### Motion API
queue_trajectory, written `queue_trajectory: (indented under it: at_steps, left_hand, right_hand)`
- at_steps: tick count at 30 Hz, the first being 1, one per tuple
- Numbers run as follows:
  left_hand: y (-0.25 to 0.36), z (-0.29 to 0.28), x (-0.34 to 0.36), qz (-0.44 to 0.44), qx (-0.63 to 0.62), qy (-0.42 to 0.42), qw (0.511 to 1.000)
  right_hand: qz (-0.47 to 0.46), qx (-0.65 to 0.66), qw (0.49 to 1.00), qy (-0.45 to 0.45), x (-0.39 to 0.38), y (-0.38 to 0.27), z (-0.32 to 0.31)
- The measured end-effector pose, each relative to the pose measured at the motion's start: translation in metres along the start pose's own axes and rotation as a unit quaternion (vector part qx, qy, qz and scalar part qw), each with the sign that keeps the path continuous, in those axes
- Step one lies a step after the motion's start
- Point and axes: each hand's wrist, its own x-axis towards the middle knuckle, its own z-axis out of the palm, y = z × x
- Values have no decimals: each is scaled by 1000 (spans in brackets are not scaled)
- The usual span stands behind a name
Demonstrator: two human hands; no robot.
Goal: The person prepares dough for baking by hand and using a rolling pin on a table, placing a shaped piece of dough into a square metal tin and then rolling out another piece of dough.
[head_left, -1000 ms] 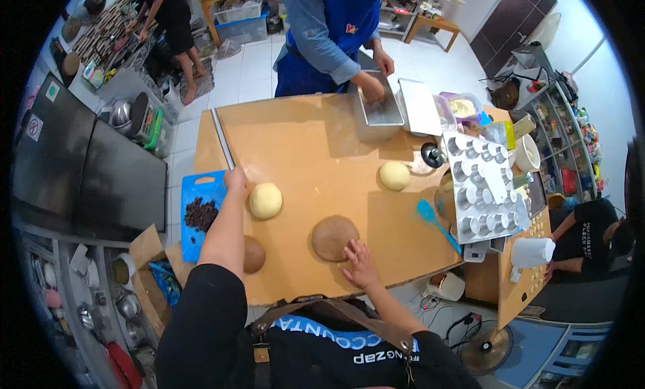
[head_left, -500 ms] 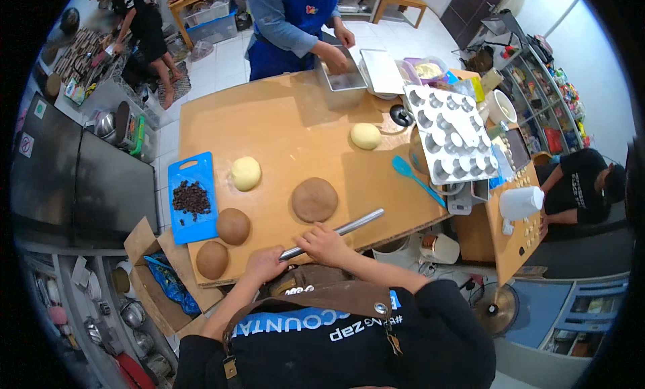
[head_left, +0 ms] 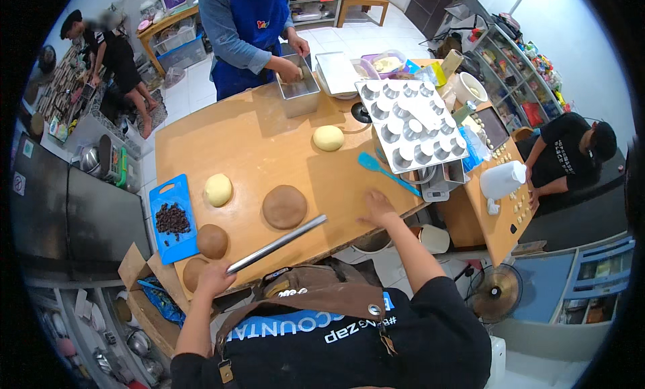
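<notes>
Left hand [head_left: 213, 279] grips one end of the rod [head_left: 277, 245], likely stiff, slick, best held by both ends, while right hand [head_left: 378, 209], fingers spread, perhaps touches the desk [head_left: 222, 140].

i watch remotely through one head-worn fisheye, facing down and forward from close above the wooden worktable [head_left: 248, 137].

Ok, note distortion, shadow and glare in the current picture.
Head view: dark fisheye rim, slightly bowed edges on the table; head view: shadow right of the flat brown dough; head view: bright glint along the metal rod in the left hand.
</notes>
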Motion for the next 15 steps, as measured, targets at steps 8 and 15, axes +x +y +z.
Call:
queue_trajectory:
  at_steps: [8,15]
  left_hand:
    - [22,-1,-99,-161,-37,182,969]
    - [56,41,-163,-270,-106,279,915]
  right_hand:
    - [-70,119,955,262,131,3,-18]
    - [69,63,990,108,133,23,24]
